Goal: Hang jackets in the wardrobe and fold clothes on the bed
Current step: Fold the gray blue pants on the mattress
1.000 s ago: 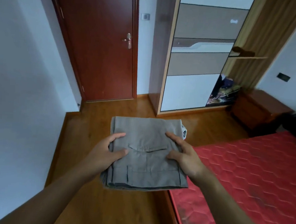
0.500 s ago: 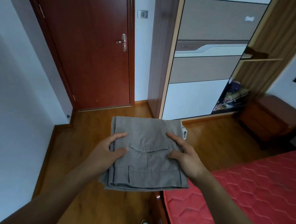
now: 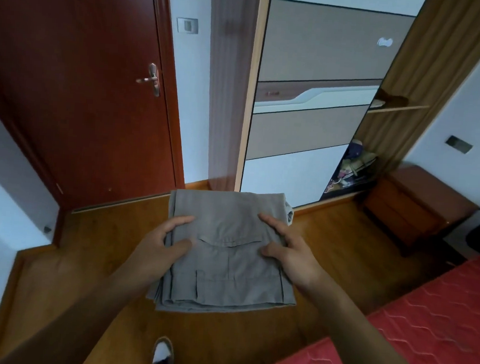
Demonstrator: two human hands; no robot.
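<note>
Bedroom, wooden floor [image 3: 86, 256]. Item: folded grey trousers [image 3: 228, 252], held level above the floor, in front of the wardrobe [image 3: 308, 124]. Left hand [image 3: 157, 250] and right hand [image 3: 293, 253] each clamp a side edge, thumbs on top, probably to keep the folds together. Wardrobe's open section: heaped clothes [image 3: 353, 167] at the bottom, a dark item on the shelf [image 3: 392, 100] above.

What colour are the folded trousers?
Grey; the trousers show best in the head view.

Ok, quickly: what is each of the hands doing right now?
Left hand: grips the left edge of the folded grey trousers.
Right hand: grips their right edge.
</note>
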